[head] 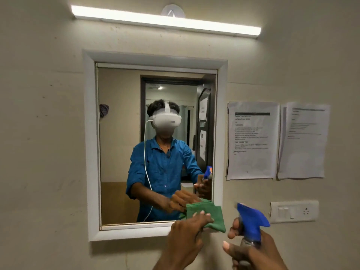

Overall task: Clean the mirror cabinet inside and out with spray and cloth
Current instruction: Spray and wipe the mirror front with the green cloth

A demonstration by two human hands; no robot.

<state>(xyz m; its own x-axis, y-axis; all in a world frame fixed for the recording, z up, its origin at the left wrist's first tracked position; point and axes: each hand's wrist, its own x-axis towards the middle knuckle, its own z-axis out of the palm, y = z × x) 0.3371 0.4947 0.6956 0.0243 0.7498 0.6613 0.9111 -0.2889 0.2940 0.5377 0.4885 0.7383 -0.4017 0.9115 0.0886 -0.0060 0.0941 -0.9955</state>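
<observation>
The mirror cabinet (155, 145) is sitting recessed in the beige wall (42, 133), framed in white, with its mirrored door lying closed. All positions below are given relative to this cabinet.

The left hand (191, 228) is reaching to the cabinet's lower right corner. Its fingers are curling over a folded green cloth (211, 215) and pressing it against the glass and the bottom frame edge at that corner. The cloth is overlapping both the mirror surface and the white frame.

The right hand (253, 248) is holding a spray bottle (251, 227) just to the right of the cabinet's lower right corner, clear of the frame. The fingers are wrapping around the bottle neck below the blue trigger head, and the nozzle is pointing left toward the cabinet. The bottle is standing roughly upright.

The mirror is showing a person in a blue shirt wearing a white headset, with the cloth and the bottle repeating in the reflection.

A lit tube light (165, 20) is running above the cabinet. Two printed paper sheets (253, 141) are hanging on the wall to the cabinet's right. A white switch plate with a socket (294, 211) is sitting below the sheets, behind the spray head.
</observation>
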